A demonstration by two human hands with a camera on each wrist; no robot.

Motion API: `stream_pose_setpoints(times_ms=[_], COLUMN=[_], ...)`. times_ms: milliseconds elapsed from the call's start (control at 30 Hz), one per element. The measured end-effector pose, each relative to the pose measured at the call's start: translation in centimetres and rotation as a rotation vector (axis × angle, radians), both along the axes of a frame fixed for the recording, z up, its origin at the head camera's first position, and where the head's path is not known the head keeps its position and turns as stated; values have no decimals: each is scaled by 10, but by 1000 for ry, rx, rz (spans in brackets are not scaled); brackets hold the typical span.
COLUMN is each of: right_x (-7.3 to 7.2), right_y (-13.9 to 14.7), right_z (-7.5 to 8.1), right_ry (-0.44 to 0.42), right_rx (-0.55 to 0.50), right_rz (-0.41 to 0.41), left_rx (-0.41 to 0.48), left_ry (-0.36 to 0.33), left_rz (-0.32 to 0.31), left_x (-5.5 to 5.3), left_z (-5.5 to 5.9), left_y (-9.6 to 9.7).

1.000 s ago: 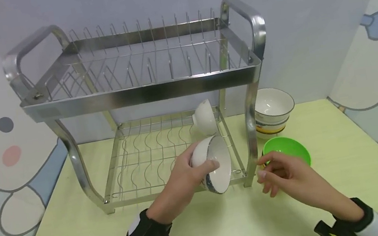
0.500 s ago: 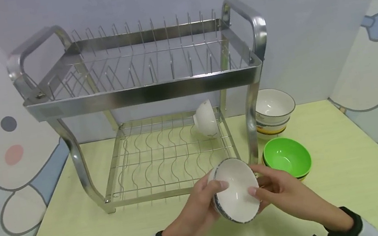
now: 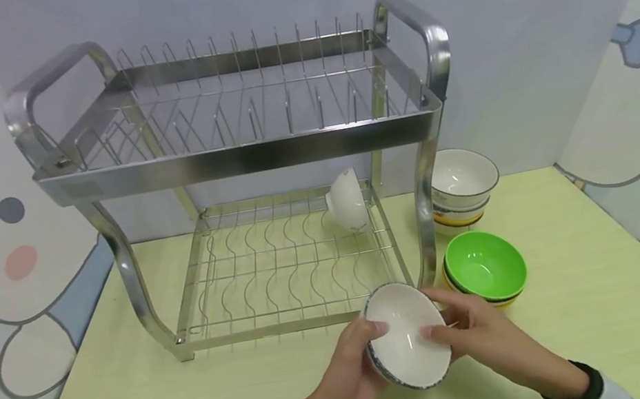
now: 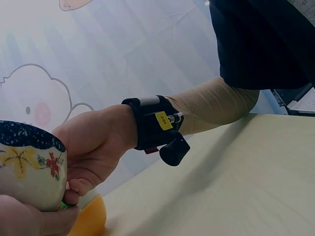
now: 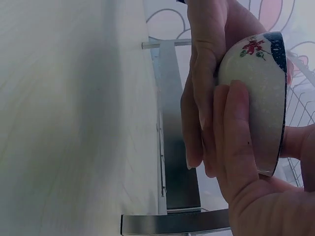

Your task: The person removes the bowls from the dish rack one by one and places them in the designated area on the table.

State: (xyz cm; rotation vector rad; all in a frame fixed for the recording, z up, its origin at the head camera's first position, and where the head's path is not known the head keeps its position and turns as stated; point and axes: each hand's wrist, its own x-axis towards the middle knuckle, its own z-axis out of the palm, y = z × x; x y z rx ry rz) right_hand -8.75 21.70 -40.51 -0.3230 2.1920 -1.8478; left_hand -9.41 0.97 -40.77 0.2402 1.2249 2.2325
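A white bowl (image 3: 410, 353) with a dark blue speckled rim is held between both hands in front of the rack, its inside facing up toward the head camera. My left hand (image 3: 351, 376) grips its left side, thumb over the rim. On the right side my right hand (image 3: 482, 334) holds it, thumb inside and fingers beneath. Red and yellow flowers decorate the outside of the bowl (image 4: 29, 169) in the left wrist view. From the right wrist view, the fingers (image 5: 238, 132) of the right hand lie along the outer wall of the bowl (image 5: 261, 98).
A two-tier metal dish rack (image 3: 244, 159) stands at the back. One white bowl (image 3: 348, 202) leans on its lower tier. Right of the rack are a stack of white bowls (image 3: 463, 173) and a green bowl (image 3: 486, 265) stacked on others.
The left hand has brought the bowl from over the rack's lower front edge toward the person, turning it face up. The right hand has come in and taken hold of its right side.
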Motion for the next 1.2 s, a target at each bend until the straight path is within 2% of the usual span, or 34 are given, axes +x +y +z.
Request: stream_pose_setpoints(times_ms=[333, 600, 767, 1000, 1200], right_x=[3, 2, 3, 3, 3], right_y=[1, 2, 2, 5, 10], right_z=[-12, -13, -12, -10, -5], right_ry=[-67, -51, -40, -2, 31], right_rx=[-30, -29, -23, 12, 17], right_rz=[-59, -54, -51, -57, -74], left_rx=[12, 18, -12, -48, -77], left_ry=[-6, -13, -15, 86, 146], left_rz=[-20, -28, -30, -41, -80], left_x=[2, 0, -1, -4, -6], left_z=[-7, -9, -9, -8, -4], left_y=[3, 5, 4, -1, -5])
